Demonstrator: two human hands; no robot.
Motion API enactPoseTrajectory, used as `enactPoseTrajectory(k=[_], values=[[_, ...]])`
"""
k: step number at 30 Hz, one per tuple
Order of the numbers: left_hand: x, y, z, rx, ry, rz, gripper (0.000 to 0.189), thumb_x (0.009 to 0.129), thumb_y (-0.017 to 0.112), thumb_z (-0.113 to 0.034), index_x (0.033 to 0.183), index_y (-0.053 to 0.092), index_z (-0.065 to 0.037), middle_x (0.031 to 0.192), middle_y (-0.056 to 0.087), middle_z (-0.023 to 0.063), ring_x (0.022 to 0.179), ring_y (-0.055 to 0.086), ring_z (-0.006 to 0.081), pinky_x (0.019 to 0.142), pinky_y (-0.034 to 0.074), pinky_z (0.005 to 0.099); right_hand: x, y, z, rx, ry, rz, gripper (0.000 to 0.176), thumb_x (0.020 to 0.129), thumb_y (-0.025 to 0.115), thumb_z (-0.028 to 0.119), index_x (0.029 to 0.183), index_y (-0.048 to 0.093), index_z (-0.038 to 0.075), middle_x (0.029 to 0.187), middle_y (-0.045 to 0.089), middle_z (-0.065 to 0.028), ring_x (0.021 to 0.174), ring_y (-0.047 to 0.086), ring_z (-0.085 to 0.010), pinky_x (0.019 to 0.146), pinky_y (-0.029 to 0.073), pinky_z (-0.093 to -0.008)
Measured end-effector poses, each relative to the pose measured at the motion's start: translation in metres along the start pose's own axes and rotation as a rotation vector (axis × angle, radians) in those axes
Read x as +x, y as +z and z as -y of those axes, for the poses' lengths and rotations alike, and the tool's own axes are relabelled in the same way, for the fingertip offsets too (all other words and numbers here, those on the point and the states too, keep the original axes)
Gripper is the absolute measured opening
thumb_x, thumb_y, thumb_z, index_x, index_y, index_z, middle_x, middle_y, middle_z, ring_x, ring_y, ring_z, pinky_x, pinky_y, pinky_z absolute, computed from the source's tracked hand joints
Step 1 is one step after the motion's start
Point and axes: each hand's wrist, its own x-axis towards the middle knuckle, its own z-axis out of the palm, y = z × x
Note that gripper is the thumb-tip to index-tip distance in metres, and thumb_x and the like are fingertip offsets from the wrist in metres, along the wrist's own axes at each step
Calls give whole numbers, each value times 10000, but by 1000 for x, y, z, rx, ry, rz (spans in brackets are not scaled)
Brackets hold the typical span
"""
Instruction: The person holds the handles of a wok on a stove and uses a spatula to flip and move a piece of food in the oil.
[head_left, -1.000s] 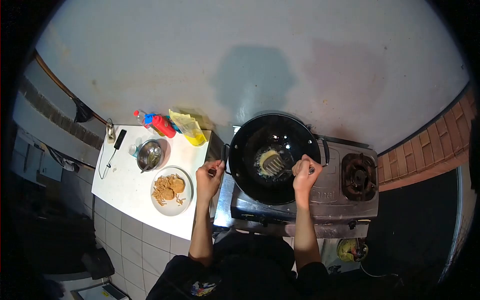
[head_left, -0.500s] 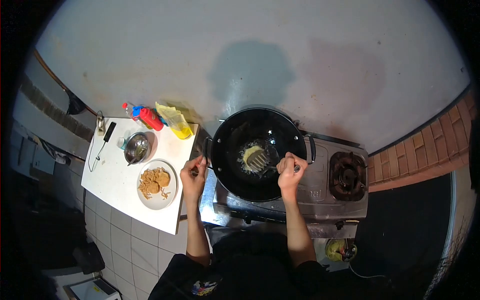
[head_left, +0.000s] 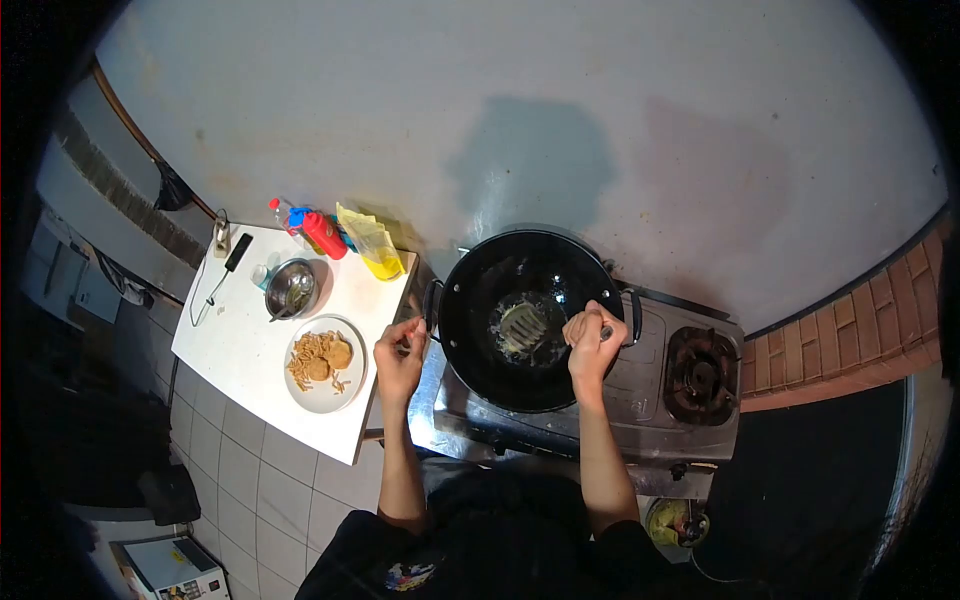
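One spatula [head_left: 524, 324] half-vanishes against the wok [head_left: 515, 388], gripped by my right hand [head_left: 591, 340]; whether my left hand [head_left: 399, 358] grips is unclear.

1. Your right hand [head_left: 592, 338], at the wok's [head_left: 472, 365] four o'clock, hides most of the spatula's [head_left: 528, 326] handle.
2. The spatula's head covers much of the food [head_left: 509, 313]; you can't see its full outline.
3. You can't tell whether your left hand [head_left: 400, 358] touches the nine-o'clock handle [head_left: 431, 306].
4. The wok blocks your view of the stove [head_left: 640, 425] beneath.
5. Between seven and eight o'clock, the bottom edge cuts your box [head_left: 165, 562].
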Motion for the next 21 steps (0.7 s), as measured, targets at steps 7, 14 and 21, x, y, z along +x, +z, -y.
enactPoseTrajectory(k=[7,14,21], values=[[-1,0,3,5,-57,11,259,845,649,-207,994,665,5,743,574,68,684,516,112,584,421,258,2,-7,-17,-71,10,31,385,890,402,20,519,309,65,419,276,15,345,219,-55,357,184,-246],[0,2,-1,-2,-27,5,268,851,641,-227,984,669,5,723,557,56,664,517,114,569,418,253,-2,-16,-29,-85,-2,-40,336,876,421,28,541,391,29,417,288,14,338,248,-59,352,210,-248],[3,0,0,27,22,7,260,846,647,-212,945,672,27,693,559,47,630,504,102,552,398,240,5,-11,-25,-184,-44,81,380,850,399,7,483,318,63,412,307,26,335,248,-42,342,181,-242]])
